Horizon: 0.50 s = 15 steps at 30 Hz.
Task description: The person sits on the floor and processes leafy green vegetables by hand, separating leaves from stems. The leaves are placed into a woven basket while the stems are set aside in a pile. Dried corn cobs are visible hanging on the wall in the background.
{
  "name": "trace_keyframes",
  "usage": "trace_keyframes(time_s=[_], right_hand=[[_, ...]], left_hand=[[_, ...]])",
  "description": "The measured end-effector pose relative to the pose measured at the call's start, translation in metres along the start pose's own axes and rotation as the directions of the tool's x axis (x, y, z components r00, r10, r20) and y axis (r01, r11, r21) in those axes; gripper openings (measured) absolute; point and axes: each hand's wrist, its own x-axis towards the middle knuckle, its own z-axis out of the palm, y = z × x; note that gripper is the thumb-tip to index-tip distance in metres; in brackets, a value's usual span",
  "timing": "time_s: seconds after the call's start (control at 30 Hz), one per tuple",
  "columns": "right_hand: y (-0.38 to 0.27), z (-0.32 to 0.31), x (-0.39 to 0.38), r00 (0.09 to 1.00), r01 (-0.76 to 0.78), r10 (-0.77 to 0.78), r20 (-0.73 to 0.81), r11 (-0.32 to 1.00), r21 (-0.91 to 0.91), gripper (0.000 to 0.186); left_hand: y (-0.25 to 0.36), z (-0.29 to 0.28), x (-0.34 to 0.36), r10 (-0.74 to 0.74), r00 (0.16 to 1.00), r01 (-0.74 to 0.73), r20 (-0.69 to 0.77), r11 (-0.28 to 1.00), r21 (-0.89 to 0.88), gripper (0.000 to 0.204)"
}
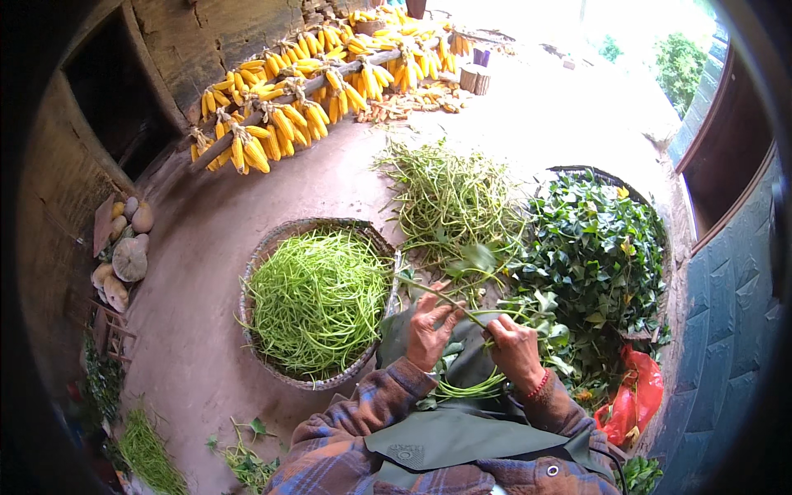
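A thin green leaf stem [464, 307] stretches between my two hands above my lap, and a blurred green leaf [477, 257] shows just beyond them. My left hand [429, 330] pinches the stem with fingers bent. The fingers of my right hand [516, 351] are closed around its nearer part. Under them, a small bunch of green stems [472, 388] lies across my lap on a dark green apron [462, 437]. Left of my left hand stands a round woven basket [318, 384] heaped with cut green stems [318, 301].
Ahead lies a pile of uncut vines [454, 190]; to the right, a large heap of leaves [598, 247] and a red plastic bag [634, 396]. Yellow corn cobs [285, 124] hang from a pole at the back. Pumpkins [129, 260] rest by the left wall.
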Motion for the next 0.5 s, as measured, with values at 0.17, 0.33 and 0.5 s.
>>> trace_keyframes(time_s=[0.17, 0.33, 0.5], right_hand=[[0.005, -0.011, -0.001, 1.000, 0.006, -0.011, -0.029, 0.989, -0.150, 0.012], [0.048, -0.008, -0.002, 0.996, 0.002, -0.028, -0.083, 0.957, -0.290, 0.010], [0.065, -0.055, -0.003, 0.963, -0.224, 0.219, -0.157, 0.974, -0.013, 0.003]], left_hand=[[0.005, 0.002, 0.014, -0.012, 0.993, -0.001, 0.118, 0.994, 0.106, 0.016], [-0.007, -0.013, 0.036, -0.029, 0.937, -0.008, 0.347, 0.994, 0.106, 0.020], [-0.010, -0.036, 0.063, 0.133, 0.990, -0.131, 0.039, 0.990, -0.054, 0.016]])
